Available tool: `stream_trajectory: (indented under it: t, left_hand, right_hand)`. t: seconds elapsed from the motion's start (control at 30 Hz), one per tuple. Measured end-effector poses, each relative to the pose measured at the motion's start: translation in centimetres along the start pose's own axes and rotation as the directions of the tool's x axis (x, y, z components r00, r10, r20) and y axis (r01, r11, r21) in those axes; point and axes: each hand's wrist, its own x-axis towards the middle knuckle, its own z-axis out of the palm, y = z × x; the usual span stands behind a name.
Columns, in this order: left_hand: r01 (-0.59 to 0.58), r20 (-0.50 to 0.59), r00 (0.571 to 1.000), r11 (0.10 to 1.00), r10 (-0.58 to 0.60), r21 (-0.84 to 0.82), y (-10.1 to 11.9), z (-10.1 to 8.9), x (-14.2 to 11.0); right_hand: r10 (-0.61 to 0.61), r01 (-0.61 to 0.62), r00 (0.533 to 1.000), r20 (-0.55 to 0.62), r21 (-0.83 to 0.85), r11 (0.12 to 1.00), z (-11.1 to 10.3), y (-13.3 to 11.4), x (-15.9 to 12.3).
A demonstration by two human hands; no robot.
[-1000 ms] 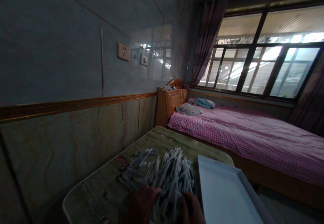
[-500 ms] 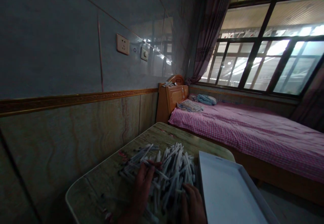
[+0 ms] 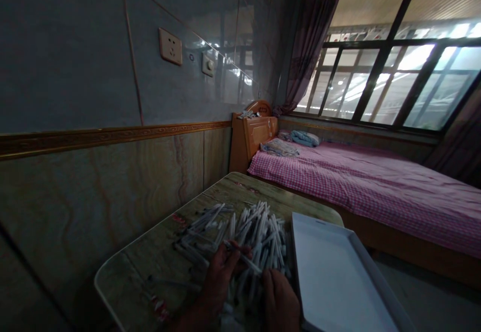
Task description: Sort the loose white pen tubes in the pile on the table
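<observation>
Left hand: our left hand [image 3: 221, 278] is curled, its fingers [image 3: 232, 255] clenched around one slim white plastic tube [image 3: 244, 259].
Right hand: our right hand [image 3: 280, 303] rests at the heap's near edge, its fingers [image 3: 270, 283] loosely spread and touching tubes; we cannot tell if they grip any.
Heap: the heap of tubes [image 3: 255, 234] lies at 12 o'clock from our hands, on a wood-grain table [image 3: 240, 187].
Tray: a shallow white tray [image 3: 330, 272] sits just beside the heap, at 3 o'clock.
Bed: a pink gingham bed [image 3: 361, 187] stands at 1 o'clock.

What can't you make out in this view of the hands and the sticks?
Head view:
White sticks: too small and dim to tell what they are.
Middle of the pile: partly hidden by the left hand and right hand.
Forearms: cut off by the bottom edge.
White tray: near end cut off by the bottom edge.
</observation>
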Motion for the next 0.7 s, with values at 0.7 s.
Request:
stream_trajectory:
  t: [0.7]
  left_hand:
    - [0.045, -0.052, 0.998, 0.999, -0.044, 0.026, -0.2, 0.5, -0.2]
  right_hand:
    - [-0.165, 0.165, 0.986, -0.005, 0.048, 0.985, -2.0, -0.5, 0.7]
